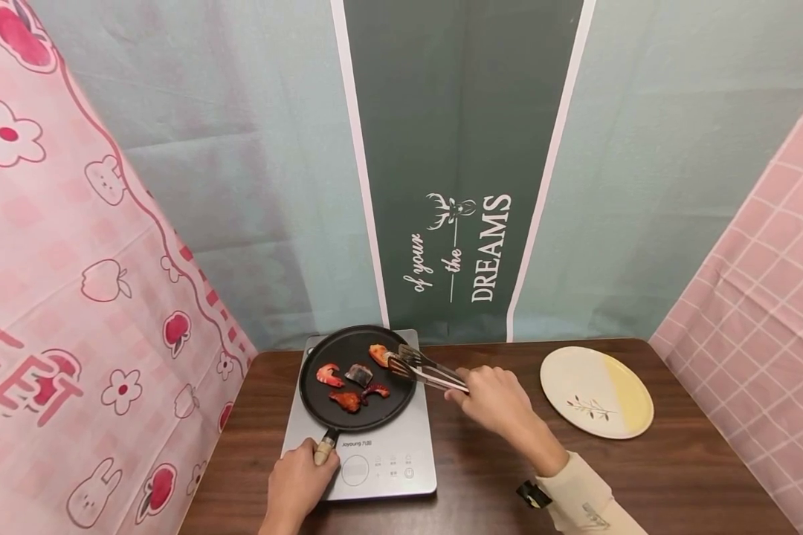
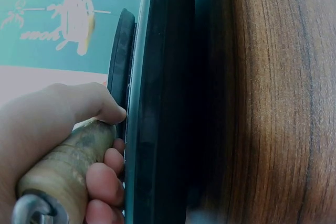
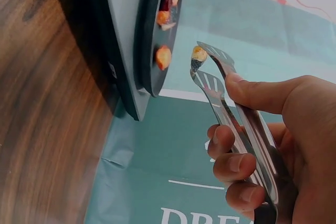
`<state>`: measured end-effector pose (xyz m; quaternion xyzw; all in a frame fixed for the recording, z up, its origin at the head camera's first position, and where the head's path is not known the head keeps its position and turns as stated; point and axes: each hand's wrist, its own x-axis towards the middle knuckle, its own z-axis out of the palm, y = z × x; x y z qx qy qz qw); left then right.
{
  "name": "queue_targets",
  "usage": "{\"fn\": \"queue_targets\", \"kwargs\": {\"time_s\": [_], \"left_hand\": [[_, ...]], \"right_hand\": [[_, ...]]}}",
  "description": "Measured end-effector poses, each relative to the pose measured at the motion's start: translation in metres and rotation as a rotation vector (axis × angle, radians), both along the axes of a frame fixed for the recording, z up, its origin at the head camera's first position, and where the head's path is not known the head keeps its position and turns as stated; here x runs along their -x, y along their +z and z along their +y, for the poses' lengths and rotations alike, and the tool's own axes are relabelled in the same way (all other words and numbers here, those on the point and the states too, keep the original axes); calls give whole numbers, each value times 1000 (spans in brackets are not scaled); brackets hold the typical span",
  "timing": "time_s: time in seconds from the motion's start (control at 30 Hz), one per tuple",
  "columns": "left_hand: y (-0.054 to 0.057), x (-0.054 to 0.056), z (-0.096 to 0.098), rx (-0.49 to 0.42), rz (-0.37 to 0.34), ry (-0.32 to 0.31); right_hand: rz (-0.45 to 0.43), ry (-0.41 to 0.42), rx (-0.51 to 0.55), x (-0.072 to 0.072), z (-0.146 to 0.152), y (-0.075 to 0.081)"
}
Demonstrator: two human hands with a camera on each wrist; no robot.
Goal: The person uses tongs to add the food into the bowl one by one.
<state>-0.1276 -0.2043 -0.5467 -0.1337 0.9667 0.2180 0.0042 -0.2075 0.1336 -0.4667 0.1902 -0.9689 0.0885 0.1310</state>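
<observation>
My left hand [image 1: 301, 475] grips the wooden handle [image 1: 326, 448] of a round black frying pan [image 1: 355, 340], which sits on a silver induction cooktop [image 1: 308, 469]. In the pan lie a shrimp [image 1: 329, 375], a dark-skinned fish piece [image 1: 359, 375], a reddish octopus tentacle [image 1: 378, 389], a reddish-brown piece [image 1: 346, 401] and an orange piece [image 1: 378, 354]. My right hand [image 1: 495, 397] holds slotted metal tongs [image 3: 254, 140] over the pan's right side. Between the tong tips is a small yellow-and-black morsel [image 3: 198, 57], its kind unclear. The left wrist view shows fingers curled round the handle.
A round cream-and-yellow plate [image 1: 578, 394] with a leaf pattern lies on the brown wooden table [image 1: 488, 475], right of the right hand. Cloth walls stand behind the cooktop and on both sides, the pink cloth [image 1: 134, 327] close on the left.
</observation>
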Motion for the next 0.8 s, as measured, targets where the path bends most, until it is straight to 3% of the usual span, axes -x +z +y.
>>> {"fn": "queue_targets", "kwargs": {"time_s": [0.8], "left_hand": [[1, 0, 2, 4, -12, -2]], "right_hand": [[11, 35, 4, 4, -10, -26]]}}
